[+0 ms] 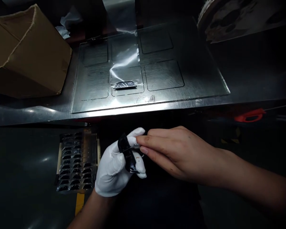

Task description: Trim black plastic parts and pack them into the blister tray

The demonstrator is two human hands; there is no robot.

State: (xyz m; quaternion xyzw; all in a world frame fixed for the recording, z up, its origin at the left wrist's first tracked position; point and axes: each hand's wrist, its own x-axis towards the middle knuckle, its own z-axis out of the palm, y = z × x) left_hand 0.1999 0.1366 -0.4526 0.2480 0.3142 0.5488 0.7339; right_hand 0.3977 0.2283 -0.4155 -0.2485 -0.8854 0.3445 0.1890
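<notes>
My left hand [112, 168], in a white glove, grips a small black plastic part [128, 156] between thumb and fingers, its hollow side facing me. From the right, my bare right hand [171, 148] pinches a thin metal tool [135, 147] whose tip reaches the part; most of the tool is hidden by the fingers. On the bench above lies a similar dark curved piece [125, 85], on a strip of clear film [124, 57]. Below left, a tray [90, 146] holds rows of black curved parts [77, 170].
A glass plate [197, 79] with outlined rectangles lies on the metal bench [33, 111]. An open cardboard box [43, 54] stands at the left, a large reel [228, 22] at the upper right. A red-handled tool [250, 115] is by the bench's right edge.
</notes>
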